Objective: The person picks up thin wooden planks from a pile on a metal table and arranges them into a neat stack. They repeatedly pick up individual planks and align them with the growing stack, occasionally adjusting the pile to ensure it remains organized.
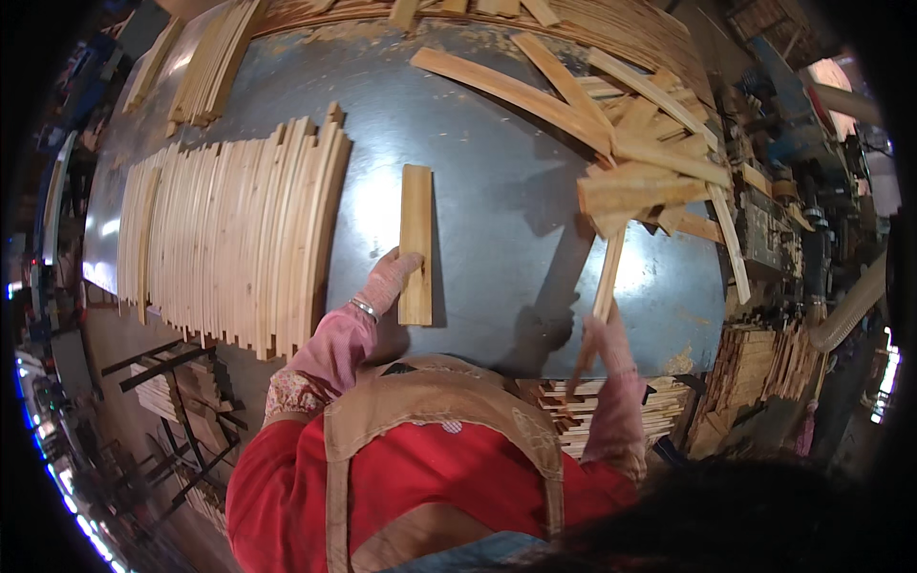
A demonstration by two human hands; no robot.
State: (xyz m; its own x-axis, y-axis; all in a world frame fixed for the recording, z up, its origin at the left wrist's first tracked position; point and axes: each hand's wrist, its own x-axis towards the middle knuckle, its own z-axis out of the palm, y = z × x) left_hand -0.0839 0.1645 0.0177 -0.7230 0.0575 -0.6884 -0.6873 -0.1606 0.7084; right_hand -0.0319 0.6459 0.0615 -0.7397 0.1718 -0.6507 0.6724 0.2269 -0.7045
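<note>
My left hand [390, 275] is closed on the edge of a short flat wooden slat [415, 205], its thumb over the top face. The slat lies lengthwise away from me on, or just above, the dark tabletop [478, 248]; I cannot tell which. To the right, near the front edge, my right hand [607, 342] is closed around the near end of a narrow wooden strip [609, 272]. The strip's far end reaches to a jumbled heap of wooden pieces [650, 186]. A thin sliver of wood also shows below the right hand, partly blurred.
A tight row of upright-edged wooden strips [229, 234] covers the table's left side. More strips [218, 62] lie at the far left, with loose pieces [497, 8] along the far edge. Stacked wood [611, 415] sits below the front edge. Machinery [769, 234] stands at the right.
</note>
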